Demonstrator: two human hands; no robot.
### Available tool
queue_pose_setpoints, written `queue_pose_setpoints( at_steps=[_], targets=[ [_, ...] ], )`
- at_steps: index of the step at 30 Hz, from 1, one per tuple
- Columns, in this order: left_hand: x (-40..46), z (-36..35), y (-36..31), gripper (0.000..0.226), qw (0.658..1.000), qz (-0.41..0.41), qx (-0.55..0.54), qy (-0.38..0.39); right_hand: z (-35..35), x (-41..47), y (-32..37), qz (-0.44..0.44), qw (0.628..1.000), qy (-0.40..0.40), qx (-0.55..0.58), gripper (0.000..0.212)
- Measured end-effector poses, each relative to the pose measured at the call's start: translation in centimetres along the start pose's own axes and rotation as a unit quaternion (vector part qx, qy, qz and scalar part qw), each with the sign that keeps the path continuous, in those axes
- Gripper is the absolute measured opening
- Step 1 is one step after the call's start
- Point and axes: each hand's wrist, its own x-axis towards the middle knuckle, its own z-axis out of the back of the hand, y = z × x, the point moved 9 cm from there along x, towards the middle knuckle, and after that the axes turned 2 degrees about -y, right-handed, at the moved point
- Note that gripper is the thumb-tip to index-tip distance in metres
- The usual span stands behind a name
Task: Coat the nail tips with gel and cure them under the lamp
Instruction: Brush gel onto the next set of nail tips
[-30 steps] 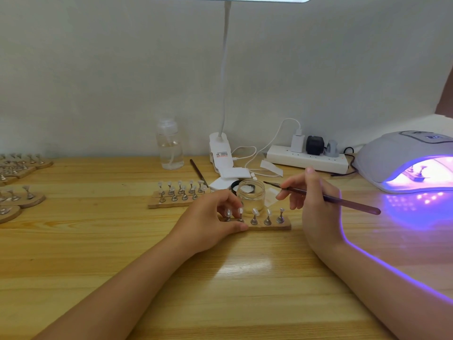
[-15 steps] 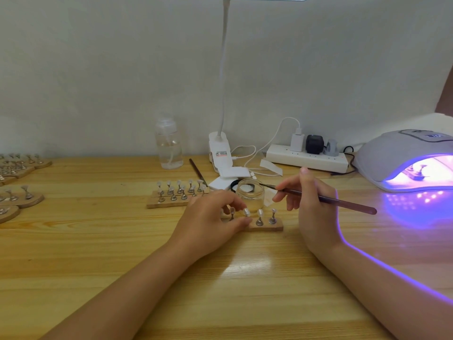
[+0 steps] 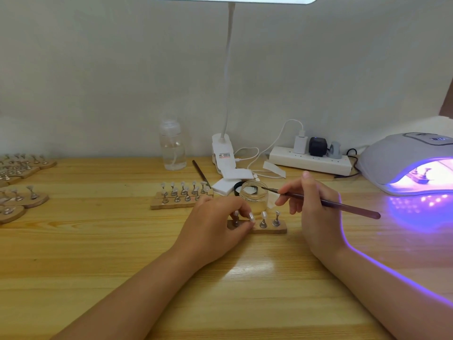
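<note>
Behind the nail-tip strip pinched by the left grip, right grip dips brush into clear-gel jar.

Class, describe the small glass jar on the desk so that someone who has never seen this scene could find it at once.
Start at the white clip-on desk lamp against the back wall and come forward along the wooden table. The small glass jar stands open just behind the wooden strip of nail tips that the left hand holds. Unlike the tall plastic bottle further back, it is squat and lidless, and the brush tip reaches its rim.
</note>
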Motion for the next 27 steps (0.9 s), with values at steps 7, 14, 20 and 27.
queue_pose_setpoints(
  at_steps=[7,14,20,27],
  targets=[
    [-0.2,1.2,-0.7,0.017,0.996,-0.048,-0.039,-0.066,-0.1,0.1,0.1,0.001,0.999,0.008,-0.037,0.034],
    [-0.3,2.4,0.6,0.017,0.982,0.014,-0.137,-0.126,-0.1,0.2,0.4,-0.005,0.998,0.004,-0.058,0.022],
    [-0.3,2.6,0.7,0.020,0.978,0.025,-0.160,-0.133,0.0,1.1,0.5,-0.036,0.998,0.009,-0.044,0.026],
    [-0.1,2.7,0.6,0.014,0.975,0.018,-0.177,-0.134,0.2,3.7,1.0,-0.034,0.993,0.016,-0.109,0.038]
  ],
)
